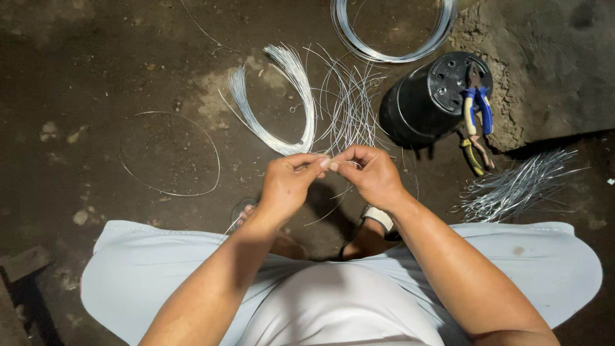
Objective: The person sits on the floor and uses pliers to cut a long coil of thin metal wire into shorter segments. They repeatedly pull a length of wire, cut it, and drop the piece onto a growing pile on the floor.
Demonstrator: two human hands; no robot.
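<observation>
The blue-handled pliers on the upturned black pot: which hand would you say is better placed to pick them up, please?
Probably the right hand: the pliers lie on the black pot to its side, farther from the left hand. Both hands pinch a thin wire, so one must release first.

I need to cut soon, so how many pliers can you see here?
2: the blue-handled pliers lie on the overturned black bucket; the yellow-handled pliers lie on the ground just below it. Others may be hidden.

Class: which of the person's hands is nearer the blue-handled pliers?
Right. The right hand lies left of and below the blue-handled pliers; the left hand is farther left.
</observation>
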